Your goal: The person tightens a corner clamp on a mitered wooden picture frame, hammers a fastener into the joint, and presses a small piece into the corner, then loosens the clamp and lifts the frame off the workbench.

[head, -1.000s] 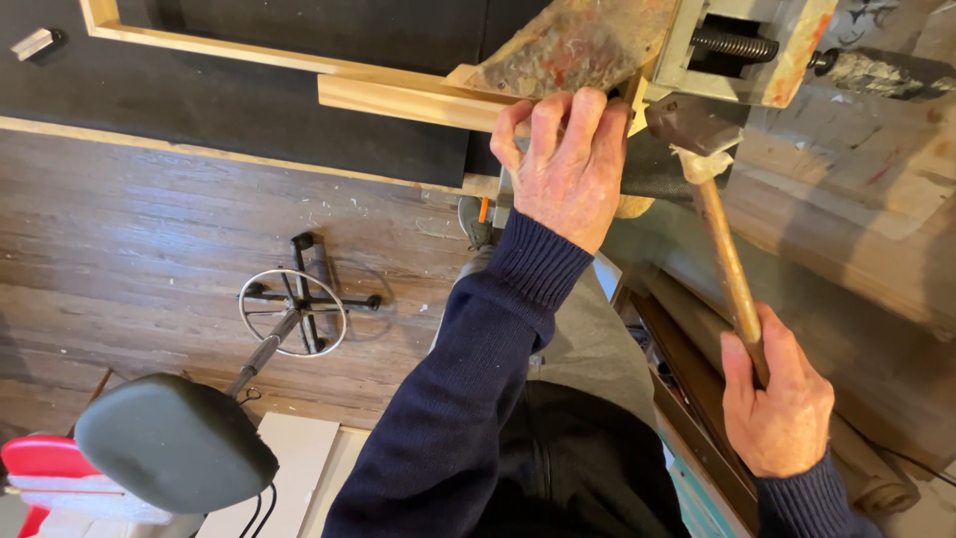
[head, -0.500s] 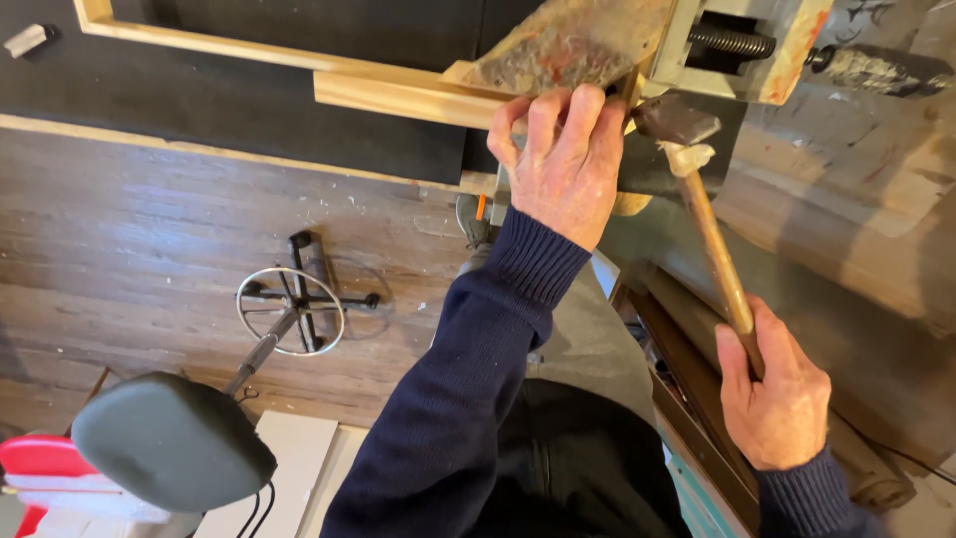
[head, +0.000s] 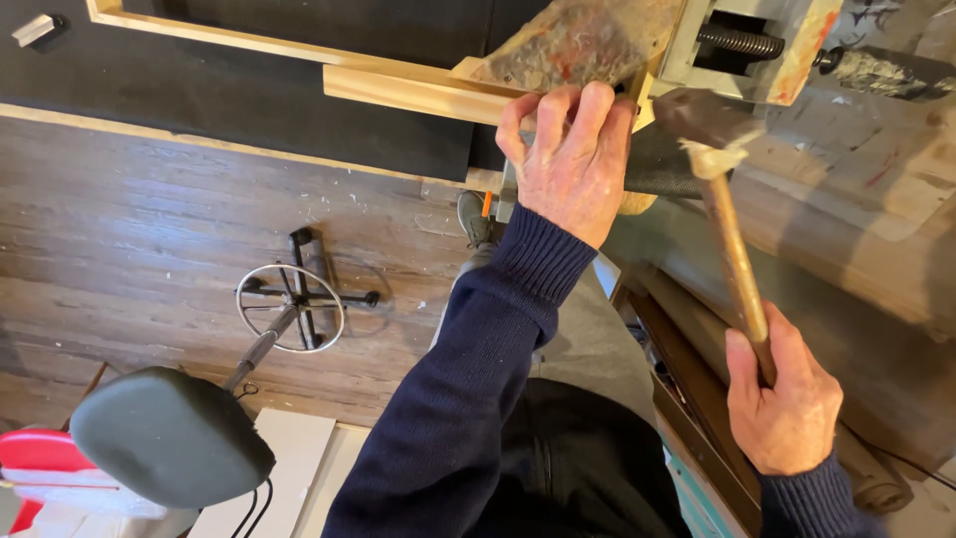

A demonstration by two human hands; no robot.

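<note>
Floor (head: 149, 229) of dark, worn wooden boards with pale scuff marks, seen from above. On it stands a stool with a rounded dark-green seat (head: 169, 438) on a metal post, circular footrest ring (head: 291, 307) and spreading black feet. A large black mat (head: 249, 90) edged by pale wood strips lies along the top. A white panel (head: 274, 468) and a red object (head: 35, 458) sit at lower left. Lighting is soft and even.

Wooden-handled hammer (head: 732, 239), pale smooth wood strip (head: 418, 92)
</note>
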